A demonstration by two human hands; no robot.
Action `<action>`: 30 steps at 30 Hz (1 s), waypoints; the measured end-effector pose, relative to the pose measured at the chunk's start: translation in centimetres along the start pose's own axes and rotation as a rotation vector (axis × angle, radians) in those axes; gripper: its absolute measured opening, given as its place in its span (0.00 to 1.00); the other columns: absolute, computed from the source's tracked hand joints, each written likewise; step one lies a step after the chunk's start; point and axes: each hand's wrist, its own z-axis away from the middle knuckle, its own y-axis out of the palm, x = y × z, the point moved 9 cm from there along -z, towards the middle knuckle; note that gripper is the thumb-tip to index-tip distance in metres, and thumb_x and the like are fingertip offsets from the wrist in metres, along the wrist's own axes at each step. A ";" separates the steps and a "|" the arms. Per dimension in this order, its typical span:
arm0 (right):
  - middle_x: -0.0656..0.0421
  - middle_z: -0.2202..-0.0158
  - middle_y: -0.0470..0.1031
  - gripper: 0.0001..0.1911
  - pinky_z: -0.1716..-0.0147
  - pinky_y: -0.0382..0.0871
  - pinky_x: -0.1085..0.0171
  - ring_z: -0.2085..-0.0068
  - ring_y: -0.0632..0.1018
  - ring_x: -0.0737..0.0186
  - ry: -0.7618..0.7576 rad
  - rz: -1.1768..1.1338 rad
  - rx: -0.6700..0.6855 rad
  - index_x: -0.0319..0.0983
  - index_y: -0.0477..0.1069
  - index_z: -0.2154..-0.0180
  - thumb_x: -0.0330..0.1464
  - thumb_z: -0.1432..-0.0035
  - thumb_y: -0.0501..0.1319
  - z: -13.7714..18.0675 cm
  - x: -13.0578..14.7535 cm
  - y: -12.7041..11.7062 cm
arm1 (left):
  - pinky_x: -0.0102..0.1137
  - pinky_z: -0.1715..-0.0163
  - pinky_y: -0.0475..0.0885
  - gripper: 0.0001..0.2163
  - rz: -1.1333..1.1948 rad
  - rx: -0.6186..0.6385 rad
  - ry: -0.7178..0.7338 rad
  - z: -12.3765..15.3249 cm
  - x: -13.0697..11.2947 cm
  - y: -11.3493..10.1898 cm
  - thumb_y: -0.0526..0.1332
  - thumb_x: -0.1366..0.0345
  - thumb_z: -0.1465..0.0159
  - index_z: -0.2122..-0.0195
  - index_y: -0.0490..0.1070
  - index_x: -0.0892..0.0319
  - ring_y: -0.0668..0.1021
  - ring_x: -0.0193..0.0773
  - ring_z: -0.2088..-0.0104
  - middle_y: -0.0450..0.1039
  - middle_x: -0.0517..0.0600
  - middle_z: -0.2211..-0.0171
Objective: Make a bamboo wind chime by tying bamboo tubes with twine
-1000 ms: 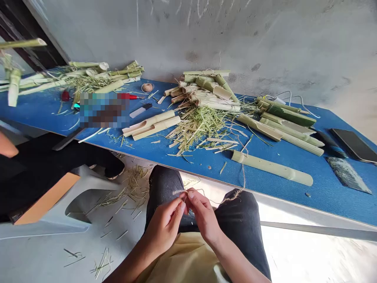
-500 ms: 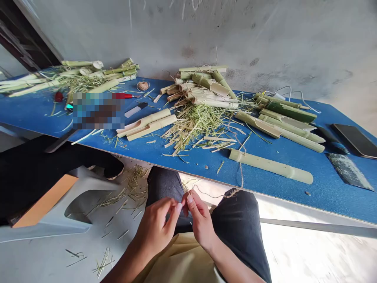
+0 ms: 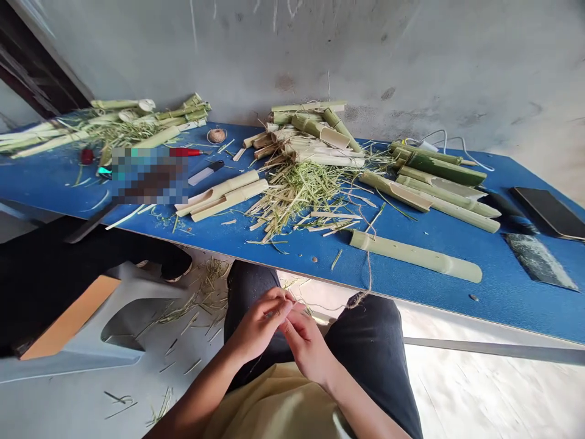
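Note:
Above my lap, my left hand (image 3: pixel 265 326) and my right hand (image 3: pixel 305 340) meet with fingertips pinched together. Between them they hold the end of a thin brown twine (image 3: pixel 329 305); the tip itself is hidden by the fingers. From my hands the twine sags to the right, then rises over the table edge to a split bamboo piece (image 3: pixel 415 256). It loops around the left part of that piece, which lies rounded side up near the front edge.
The blue table (image 3: pixel 292 268) bears bamboo shavings (image 3: pixel 311 195), a pile of bamboo pieces (image 3: pixel 315 137), two split lengths (image 3: pixel 228 195), a twine ball (image 3: pixel 216 135) and a phone-like dark slab (image 3: pixel 548 212). At left, a person's dark-clothed leg (image 3: pixel 114 250) is beside a grey stool (image 3: pixel 91 347).
My hands have come together, the left moving up and right until its fingertips meet the right's. The view has shifted slightly; the bamboo piece lies where it was.

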 end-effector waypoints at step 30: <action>0.61 0.75 0.74 0.18 0.82 0.63 0.70 0.79 0.69 0.69 -0.259 -0.061 -0.511 0.40 0.76 0.62 0.45 0.25 0.58 -0.4 6.9 -8.2 | 0.28 0.57 0.68 0.28 -0.752 -0.693 0.298 -12.0 -21.9 -23.1 0.42 0.52 0.21 0.42 0.68 0.74 0.81 0.30 0.62 0.76 0.45 0.61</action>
